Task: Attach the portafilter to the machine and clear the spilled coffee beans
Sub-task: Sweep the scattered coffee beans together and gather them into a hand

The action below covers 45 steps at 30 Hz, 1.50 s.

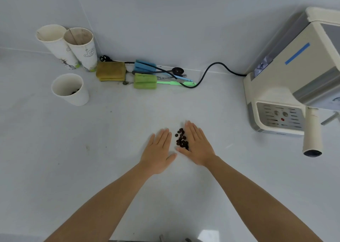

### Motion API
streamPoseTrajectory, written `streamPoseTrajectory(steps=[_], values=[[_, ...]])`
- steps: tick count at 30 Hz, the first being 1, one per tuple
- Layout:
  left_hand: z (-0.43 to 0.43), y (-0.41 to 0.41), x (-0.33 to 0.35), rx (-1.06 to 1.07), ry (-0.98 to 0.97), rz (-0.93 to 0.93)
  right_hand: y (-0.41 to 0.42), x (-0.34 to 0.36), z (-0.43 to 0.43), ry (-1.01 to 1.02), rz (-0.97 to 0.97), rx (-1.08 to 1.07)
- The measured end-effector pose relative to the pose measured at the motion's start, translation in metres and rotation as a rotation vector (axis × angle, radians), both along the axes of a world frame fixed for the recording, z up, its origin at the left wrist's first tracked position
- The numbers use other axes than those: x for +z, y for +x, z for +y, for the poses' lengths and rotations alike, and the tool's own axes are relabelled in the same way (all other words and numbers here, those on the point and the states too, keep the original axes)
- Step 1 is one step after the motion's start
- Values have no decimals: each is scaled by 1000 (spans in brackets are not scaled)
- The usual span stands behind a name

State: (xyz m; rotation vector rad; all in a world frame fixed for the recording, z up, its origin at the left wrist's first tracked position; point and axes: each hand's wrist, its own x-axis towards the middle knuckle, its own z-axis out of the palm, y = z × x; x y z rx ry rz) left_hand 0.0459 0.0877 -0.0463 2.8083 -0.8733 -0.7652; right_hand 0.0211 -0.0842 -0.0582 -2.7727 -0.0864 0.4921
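While both palms are laid flat on the white counter (110, 131), a small heap of dark coffee beans (181, 138) is enclosed between them. The left hand (159, 149) is spread open with fingers together and holds nothing; its thumb points toward the right hand (197, 146), which is likewise open and flat, its inner edge touching the beans. Roughly twenty beans can be seen, though an exact count cannot be made because some are hidden under the right hand's edge.

At the right, one cream coffee machine (287, 76) is shown, marked with a strip of blue tape (297, 53). A small mark is visible on its base, but it is too blurred to be read. The portafilter (311, 133) is seen projecting from under the machine's head, its cream handle pointing toward the viewer. One black power cord (211, 70) is run from the machine along the wall to a plug (104, 58).

Three paper cups are counted at the left: two printed cups (73, 48) standing touching each other by the wall, their drawings unreadable as text, and one plain cup (70, 90) set apart, with dark bits inside. Between cups and cord, one folded yellow cloth (111, 71), one blue sponge brush (145, 66), one green sponge brush (145, 80) and one black scoop (177, 70) are grouped.
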Motion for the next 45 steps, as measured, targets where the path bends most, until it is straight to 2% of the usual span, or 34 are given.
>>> streamPoseTrajectory(steps=[3,7,10,13,17,23,45], values=[[3,-9,9,283,-293,157,3,3,0,14,-27,41],[1,-18,27,948,-831,565,8,0,9,38,-75,106],[3,-20,36,1280,-1039,809,15,-9,12,-9,-128,147],[6,-22,37,1425,-1181,1053,18,-19,13,-73,-372,195],[9,-27,36,1507,-1300,1224,25,-30,12,-110,-643,218],[7,-33,34,1551,-1368,1342,30,-43,13,-129,-759,234],[13,-41,13,1540,-1413,1357,34,-47,16,-246,-1093,170]])
